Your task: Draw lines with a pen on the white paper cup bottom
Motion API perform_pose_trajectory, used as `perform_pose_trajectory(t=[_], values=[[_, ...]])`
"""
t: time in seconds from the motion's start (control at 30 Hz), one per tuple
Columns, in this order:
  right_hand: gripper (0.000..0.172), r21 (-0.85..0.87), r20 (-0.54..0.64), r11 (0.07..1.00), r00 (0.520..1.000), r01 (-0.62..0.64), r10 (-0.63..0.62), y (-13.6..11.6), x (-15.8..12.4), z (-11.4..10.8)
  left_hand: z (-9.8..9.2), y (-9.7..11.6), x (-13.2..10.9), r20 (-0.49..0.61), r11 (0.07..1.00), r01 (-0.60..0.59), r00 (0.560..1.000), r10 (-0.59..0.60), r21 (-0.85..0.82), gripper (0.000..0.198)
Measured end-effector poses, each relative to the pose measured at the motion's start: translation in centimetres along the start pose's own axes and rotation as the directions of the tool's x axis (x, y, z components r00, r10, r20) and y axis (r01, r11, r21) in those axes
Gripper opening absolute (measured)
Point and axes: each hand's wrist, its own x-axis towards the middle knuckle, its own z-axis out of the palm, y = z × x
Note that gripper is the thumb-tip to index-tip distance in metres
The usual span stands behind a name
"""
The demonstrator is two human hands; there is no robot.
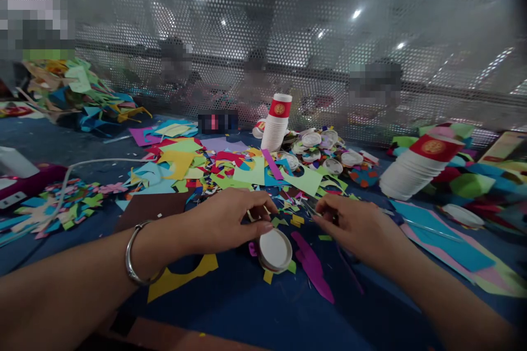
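Observation:
My left hand [225, 218], with a metal bangle [134, 255] on the wrist, curls its fingers over the rim of a white paper cup [275, 250] lying on the blue table [255, 307] and pinches a small pale strip. My right hand [356, 225] is closed beside it, holding a thin metal tool [309, 209], perhaps scissors or tweezers, pointed toward the left hand. A magenta paper cutout [313, 266] lies just right of the cup and a yellow cutout [181, 277] sits under my left wrist.
Coloured paper scraps [230, 167] cover the table's middle. An upright stack of red-banded paper cups [275, 123] stands behind, another stack [418, 167] lies tipped at right. Cut cup bottoms [321, 148] pile between them. A perforated screen [288, 38] closes the far side, with people beyond.

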Motion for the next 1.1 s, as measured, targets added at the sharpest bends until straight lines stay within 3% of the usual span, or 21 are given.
perform_pose_trajectory(t=[0.03,0.1,0.2,0.33,0.47,0.7,0.9,0.97,1.1], values=[[0.004,-0.024,0.011,1.0,1.0,0.007,-0.007,0.1,0.0,0.2,-0.1,0.0,-0.1,-0.025,0.999,-0.017,1.0,0.018,0.04,0.027],[0.011,-0.056,0.015,0.998,1.0,0.017,-0.016,0.2,0.1,0.5,-0.4,0.1,-0.2,-0.034,0.996,-0.042,0.998,0.045,0.082,0.031],[0.018,-0.058,-0.011,0.998,0.999,0.036,-0.036,0.0,0.0,0.1,-0.4,0.2,-0.5,0.028,0.994,-0.062,0.998,0.06,0.087,0.046],[0.023,-0.027,-0.151,0.997,0.986,0.066,-0.069,-0.5,-0.3,-0.8,0.0,0.2,-1.0,0.125,0.985,-0.088,0.99,0.07,0.148,0.067],[0.025,-0.033,-0.303,0.997,0.95,0.063,-0.07,-0.5,-0.5,-1.3,0.3,0.1,-0.9,0.157,0.986,-0.041,0.988,0.015,0.163,0.07],[0.026,-0.261,-0.57,0.963,0.815,-0.059,-0.105,-0.6,-0.7,-1.3,0.4,-0.3,-0.5,0.167,0.99,-0.022,0.986,-0.001,0.136,0.064],[0.029,-0.334,-0.709,0.927,0.694,-0.172,-0.127,-0.6,-0.7,-1.9,0.5,-0.1,-0.5,0.176,0.991,0.0,0.984,-0.024,0.134,0.06],[0.029,-0.273,-0.721,0.939,0.691,-0.209,-0.056,-0.3,-0.6,-2.2,0.4,-0.1,-0.5,0.182,0.989,-0.009,0.983,-0.018,0.147,0.062],[0.023,-0.125,-0.646,0.976,0.761,-0.181,0.058,-0.3,-0.5,-2.2,0.5,-0.3,-0.5,0.185,0.986,-0.029,0.983,-0.001,0.161,0.061]])
